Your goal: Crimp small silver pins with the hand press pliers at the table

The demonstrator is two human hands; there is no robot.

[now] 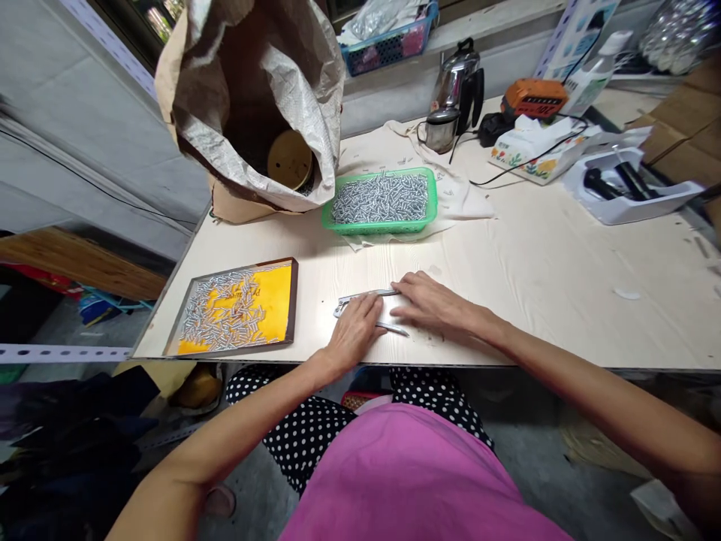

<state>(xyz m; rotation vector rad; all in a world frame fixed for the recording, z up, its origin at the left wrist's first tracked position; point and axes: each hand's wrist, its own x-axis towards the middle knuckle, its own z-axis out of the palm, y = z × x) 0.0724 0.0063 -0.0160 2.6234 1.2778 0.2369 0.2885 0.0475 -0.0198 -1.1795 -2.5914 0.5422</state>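
Observation:
Both hands rest on the pale wooden table (535,263) near its front edge. My left hand (354,330) lies flat, fingers together, over a thin metal tool like tweezers (360,297), whose ends stick out on both sides. My right hand (431,300) lies palm down beside it, fingertips touching the tool's upper arm. To the left sits a dark-framed yellow tray (279,297) strewn with small metal pins. Farther back a green basket (431,203) is full of the same pins.
A large open paper sack (304,83) with a yellow round thing inside stands at the back left. At the back right are a metal kettle (459,83), a small cup (439,129), a tissue box (526,154), an orange device (532,96) and a white tray (636,203).

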